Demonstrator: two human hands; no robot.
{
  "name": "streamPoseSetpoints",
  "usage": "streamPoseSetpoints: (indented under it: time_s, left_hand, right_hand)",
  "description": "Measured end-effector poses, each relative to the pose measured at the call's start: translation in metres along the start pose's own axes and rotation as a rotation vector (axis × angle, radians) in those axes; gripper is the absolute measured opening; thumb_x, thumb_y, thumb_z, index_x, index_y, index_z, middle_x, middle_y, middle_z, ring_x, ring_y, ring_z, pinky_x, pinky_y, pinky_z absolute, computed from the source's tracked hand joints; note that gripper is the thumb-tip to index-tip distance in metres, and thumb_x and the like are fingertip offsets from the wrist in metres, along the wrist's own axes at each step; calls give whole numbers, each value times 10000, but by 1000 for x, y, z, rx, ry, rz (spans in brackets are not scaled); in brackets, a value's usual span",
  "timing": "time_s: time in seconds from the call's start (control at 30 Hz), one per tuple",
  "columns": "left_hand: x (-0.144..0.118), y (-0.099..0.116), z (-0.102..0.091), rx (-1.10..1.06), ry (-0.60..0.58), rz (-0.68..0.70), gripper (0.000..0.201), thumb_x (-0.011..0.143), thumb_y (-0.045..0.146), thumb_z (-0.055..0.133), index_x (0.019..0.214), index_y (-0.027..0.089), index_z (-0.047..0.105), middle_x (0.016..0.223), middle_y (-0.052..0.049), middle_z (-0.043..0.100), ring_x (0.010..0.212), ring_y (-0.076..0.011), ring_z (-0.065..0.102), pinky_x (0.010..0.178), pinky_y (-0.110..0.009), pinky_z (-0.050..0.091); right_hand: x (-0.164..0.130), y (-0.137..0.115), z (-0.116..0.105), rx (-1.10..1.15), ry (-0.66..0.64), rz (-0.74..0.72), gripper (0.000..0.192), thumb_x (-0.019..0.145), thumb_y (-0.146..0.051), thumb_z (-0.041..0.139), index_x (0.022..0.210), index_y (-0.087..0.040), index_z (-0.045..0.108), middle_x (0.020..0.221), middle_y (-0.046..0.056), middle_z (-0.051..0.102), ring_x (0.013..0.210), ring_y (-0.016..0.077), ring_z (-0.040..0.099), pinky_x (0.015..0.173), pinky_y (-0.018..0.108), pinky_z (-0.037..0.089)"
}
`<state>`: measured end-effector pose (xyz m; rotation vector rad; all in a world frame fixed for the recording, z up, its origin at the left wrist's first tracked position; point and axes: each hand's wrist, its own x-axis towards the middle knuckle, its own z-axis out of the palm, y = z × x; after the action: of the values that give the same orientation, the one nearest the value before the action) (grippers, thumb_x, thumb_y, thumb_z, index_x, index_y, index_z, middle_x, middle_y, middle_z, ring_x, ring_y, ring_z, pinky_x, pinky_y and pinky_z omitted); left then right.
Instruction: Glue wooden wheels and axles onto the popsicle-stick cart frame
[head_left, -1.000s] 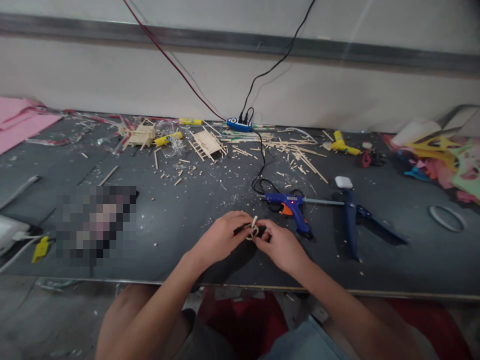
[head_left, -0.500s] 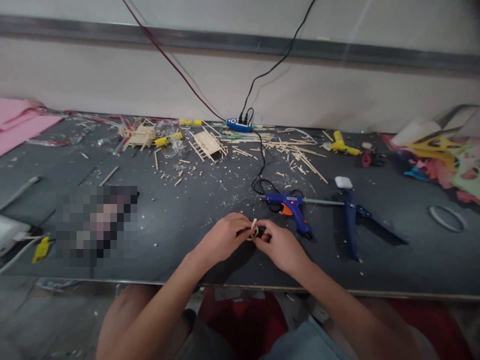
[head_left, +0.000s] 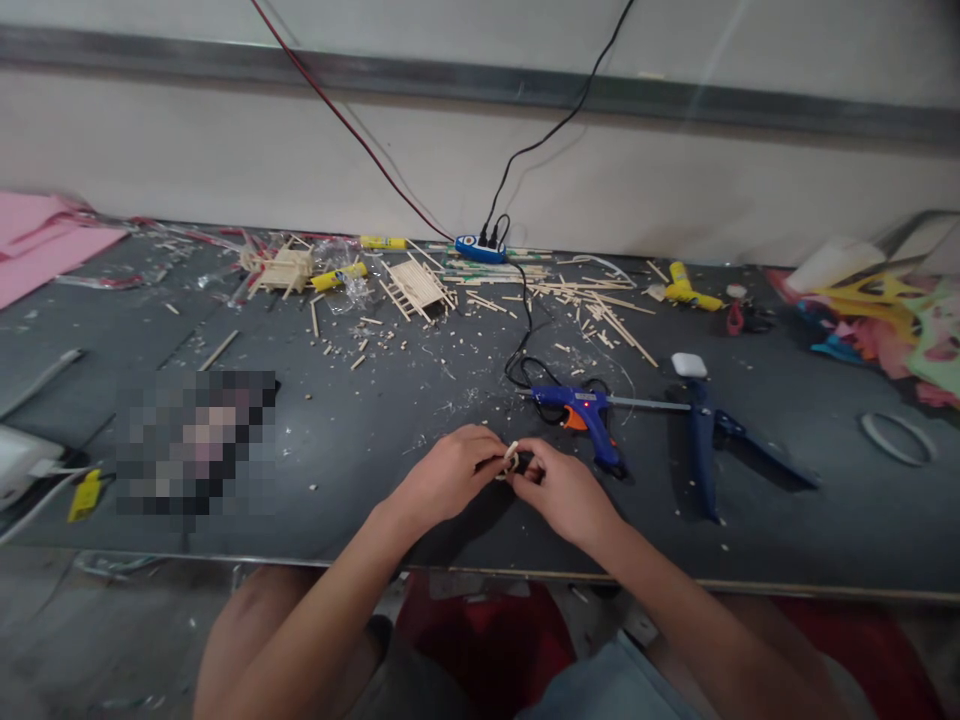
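My left hand point(head_left: 444, 475) and my right hand point(head_left: 564, 490) meet over the near middle of the dark table point(head_left: 360, 440). Both pinch a small pale wooden piece point(head_left: 510, 458) between their fingertips; a short stick end pokes up from it. Most of the piece is hidden by my fingers. A blue glue gun point(head_left: 584, 410) lies just beyond my right hand, its black cord running back to a blue power strip point(head_left: 478, 248) at the wall.
Wooden sticks point(head_left: 600, 310) and chips litter the far middle, with two small stick frames point(head_left: 416, 285) and yellow glue tubes point(head_left: 339, 275). Blue cutters point(head_left: 705, 440) lie right of the glue gun. Coloured paper point(head_left: 900, 320) sits far right, pink sheets point(head_left: 37, 240) far left.
My hands stay in place; the fingers shift slightly on the small wooden piece, and its stick end shows lower than before.
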<state>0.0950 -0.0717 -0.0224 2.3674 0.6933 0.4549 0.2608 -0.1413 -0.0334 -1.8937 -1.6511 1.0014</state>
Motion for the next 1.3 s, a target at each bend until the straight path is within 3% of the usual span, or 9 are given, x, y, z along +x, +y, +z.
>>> streamPoseSetpoints:
  time_s: [0.73, 1.03, 1.3]
  left_hand:
    - [-2, -3, 1, 52, -7, 22, 192, 880, 197, 449, 895, 186, 639, 892, -40, 631, 854, -150, 556, 755, -280, 447]
    - [-2, -3, 2, 62, 0, 14, 186, 875, 227, 465, 957, 183, 626, 949, -43, 636, 927, -156, 551, 836, -304, 448]
    - [-5, -1, -3, 45, 25, -56, 304, 768, 51, 484, 997, 207, 610, 986, -26, 620, 936, -148, 560, 829, -278, 455]
  right_hand:
    - [1, 1, 1, -20, 10, -19, 257, 765, -305, 551, 1012, -241, 586, 666, -17, 624, 588, 132, 556, 525, 216, 331]
    - [0, 1, 0, -11, 5, -22, 266, 771, -321, 538, 1022, -243, 574, 674, -19, 613, 597, 137, 553, 528, 222, 332]
    - [0, 3, 1, -14, 11, -12, 260, 763, -329, 545, 1010, -256, 577, 667, -28, 598, 608, 137, 553, 537, 223, 330]
